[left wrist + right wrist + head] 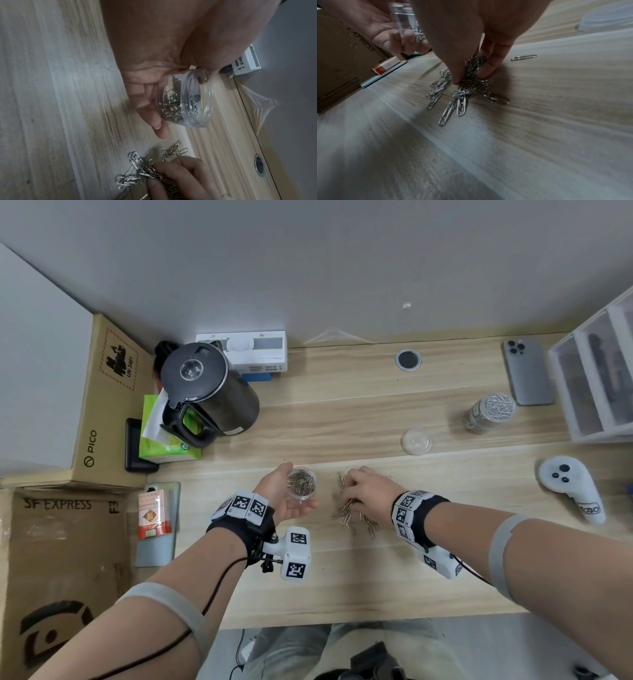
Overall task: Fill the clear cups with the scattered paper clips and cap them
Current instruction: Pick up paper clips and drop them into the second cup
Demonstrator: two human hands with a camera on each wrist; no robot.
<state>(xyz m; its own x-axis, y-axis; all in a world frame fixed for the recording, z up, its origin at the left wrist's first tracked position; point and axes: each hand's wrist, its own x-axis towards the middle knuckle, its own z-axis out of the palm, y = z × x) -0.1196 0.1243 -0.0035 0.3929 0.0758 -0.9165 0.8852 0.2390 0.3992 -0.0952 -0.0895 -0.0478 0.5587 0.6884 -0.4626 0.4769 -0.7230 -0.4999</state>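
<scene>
My left hand (284,494) holds a small clear cup (301,483) partly filled with paper clips, its mouth up, just above the desk. The left wrist view shows the same cup (187,100) cradled in my curled fingers (154,117). To its right my right hand (363,487) pinches a bunch of silver paper clips (471,75) out of the loose pile (352,517) on the wood. A second clear cup (488,412), full of clips, stands at the back right. A clear lid (417,441) lies flat between the cups.
A black kettle (209,392) and a green tissue box (161,436) stand at the left, with cardboard boxes (99,405) beyond. A phone (527,371), a white drawer unit (596,378) and a white controller (572,487) occupy the right side.
</scene>
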